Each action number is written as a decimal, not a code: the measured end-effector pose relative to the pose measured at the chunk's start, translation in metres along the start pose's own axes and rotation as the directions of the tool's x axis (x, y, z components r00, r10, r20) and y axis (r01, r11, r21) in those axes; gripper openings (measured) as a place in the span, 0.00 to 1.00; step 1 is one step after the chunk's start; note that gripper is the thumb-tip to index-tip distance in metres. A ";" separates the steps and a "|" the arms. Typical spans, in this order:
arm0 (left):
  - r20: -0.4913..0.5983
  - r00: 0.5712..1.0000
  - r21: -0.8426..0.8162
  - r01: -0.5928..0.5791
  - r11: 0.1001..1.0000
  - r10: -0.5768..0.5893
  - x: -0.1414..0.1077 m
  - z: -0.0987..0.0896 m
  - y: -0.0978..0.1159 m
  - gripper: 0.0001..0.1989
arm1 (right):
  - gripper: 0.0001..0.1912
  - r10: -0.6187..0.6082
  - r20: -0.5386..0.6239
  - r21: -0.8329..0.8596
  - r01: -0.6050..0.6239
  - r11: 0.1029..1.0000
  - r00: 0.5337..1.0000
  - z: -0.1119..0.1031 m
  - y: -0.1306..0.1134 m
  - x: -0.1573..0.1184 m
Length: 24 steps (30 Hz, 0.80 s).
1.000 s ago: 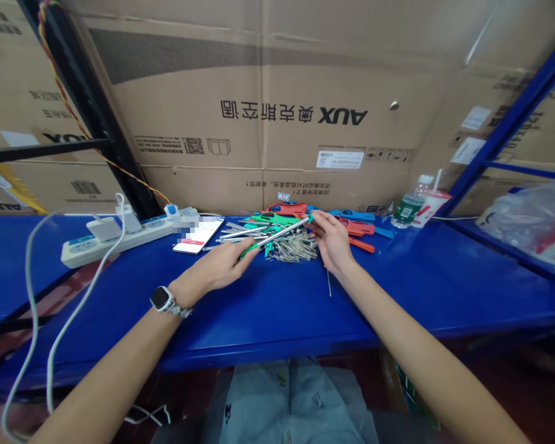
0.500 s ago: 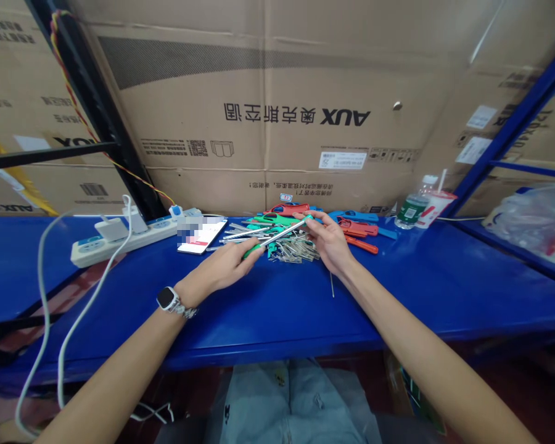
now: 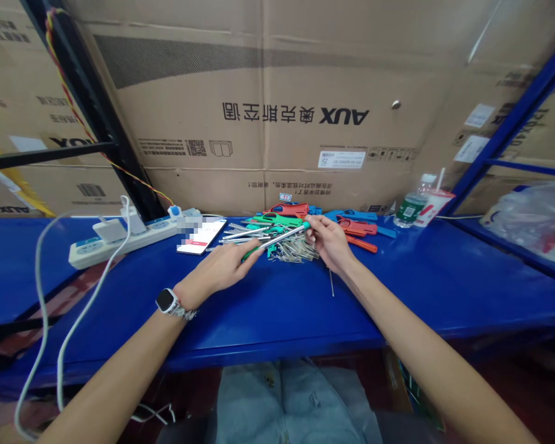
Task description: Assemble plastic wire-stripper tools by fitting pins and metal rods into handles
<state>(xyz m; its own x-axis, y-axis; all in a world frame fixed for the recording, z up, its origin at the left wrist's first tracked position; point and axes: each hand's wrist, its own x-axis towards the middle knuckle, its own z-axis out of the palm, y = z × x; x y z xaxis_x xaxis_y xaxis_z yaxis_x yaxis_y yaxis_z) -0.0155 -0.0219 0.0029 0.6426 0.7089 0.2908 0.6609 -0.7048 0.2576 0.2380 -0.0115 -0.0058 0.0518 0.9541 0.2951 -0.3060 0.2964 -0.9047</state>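
Observation:
A slim metal rod with green ends slants up to the right between my two hands. My left hand is closed around its lower green end. At its upper green tip, my right hand pinches with thumb and fingers. Behind and below the rod lies a pile of small metal parts, with more silvery rods on its left. Green, red and blue plastic handles lie along the back of the pile.
A phone and a white power strip with cables lie left on the blue table. At the back right stand a bottle and a cup. A thin rod lies beside my right wrist. Cardboard rises behind.
The fingers of my right hand have drawn closer together around the rod's upper tip. My left hand has kept its hold and barely moved.

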 end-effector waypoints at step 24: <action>-0.034 0.999 0.151 0.018 0.988 -0.013 0.004 0.007 0.013 0.15 | 0.23 0.055 0.092 -0.120 -0.044 0.992 0.994 0.050 0.019 -0.023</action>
<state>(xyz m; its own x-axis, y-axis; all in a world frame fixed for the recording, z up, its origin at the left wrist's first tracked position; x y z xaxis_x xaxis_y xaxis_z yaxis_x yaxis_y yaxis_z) -0.0020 -0.0283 0.0010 0.6207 0.7165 0.3183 0.7233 -0.6800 0.1202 0.1833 -0.0301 -0.0143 -0.0526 0.9609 0.2719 -0.1920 0.2575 -0.9470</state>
